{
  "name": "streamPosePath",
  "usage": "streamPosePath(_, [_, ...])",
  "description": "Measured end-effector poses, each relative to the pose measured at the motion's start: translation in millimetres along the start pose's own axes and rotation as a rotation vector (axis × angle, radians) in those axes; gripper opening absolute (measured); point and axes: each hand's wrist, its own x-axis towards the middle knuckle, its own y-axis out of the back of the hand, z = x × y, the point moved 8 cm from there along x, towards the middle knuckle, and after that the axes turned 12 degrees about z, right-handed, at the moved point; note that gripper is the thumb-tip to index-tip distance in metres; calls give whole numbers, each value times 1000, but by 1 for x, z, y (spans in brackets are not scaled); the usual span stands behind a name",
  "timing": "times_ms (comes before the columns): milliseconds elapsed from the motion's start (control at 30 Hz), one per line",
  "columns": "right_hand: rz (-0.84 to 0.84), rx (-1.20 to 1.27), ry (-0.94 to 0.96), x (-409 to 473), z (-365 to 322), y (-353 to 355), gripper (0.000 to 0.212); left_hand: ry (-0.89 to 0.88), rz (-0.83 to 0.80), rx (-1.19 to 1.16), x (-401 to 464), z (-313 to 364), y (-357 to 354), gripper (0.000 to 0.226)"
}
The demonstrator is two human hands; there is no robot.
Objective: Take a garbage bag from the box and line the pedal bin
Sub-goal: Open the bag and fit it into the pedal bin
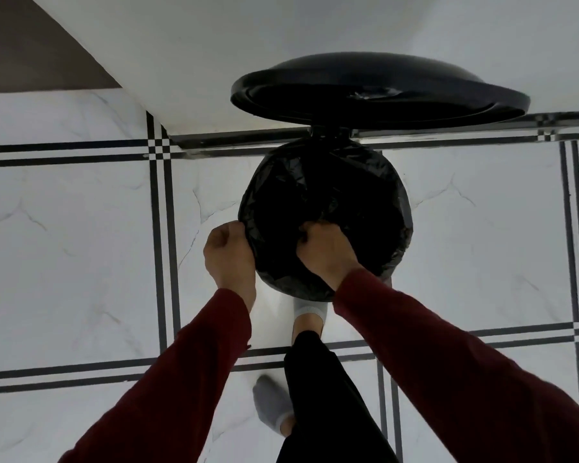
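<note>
I look straight down on a round pedal bin whose black lid [378,91] stands raised at the far side. A black garbage bag [331,195] covers the bin's mouth and is folded over its rim. My left hand [229,255] grips the bag's edge at the bin's near-left rim. My right hand [325,252] is closed on bag plastic at the near rim, just inside the mouth. The bin's body is hidden under the bag. No box is in view.
The bin stands against a white wall [248,61] on a white marble-look tiled floor [81,245] with black double lines. A foot in a grey sock [310,312] is at the bin's base; my other foot [271,406] is behind it.
</note>
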Motion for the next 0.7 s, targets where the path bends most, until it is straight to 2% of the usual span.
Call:
streamPosePath(100, [-260, -197, -79, 36, 10, -42, 32, 2, 47, -34, -1, -3, -3, 15])
streamPosePath(333, [-492, -405, -8, 80, 48, -111, 43, 16, 72, -105, 4, -12, -8, 12])
streamPosePath(433, [-537, -458, 3, 79, 57, -122, 45, 6, 64, -95, 6, -13, -10, 12])
streamPosePath(533, [-487, -477, 34, 82, 60, -122, 41, -1, 44, -89, 7, -16, -11, 12])
streamPosePath(700, [-495, -298, 11, 65, 40, -101, 39, 2, 36, -63, 8, -11, -8, 12])
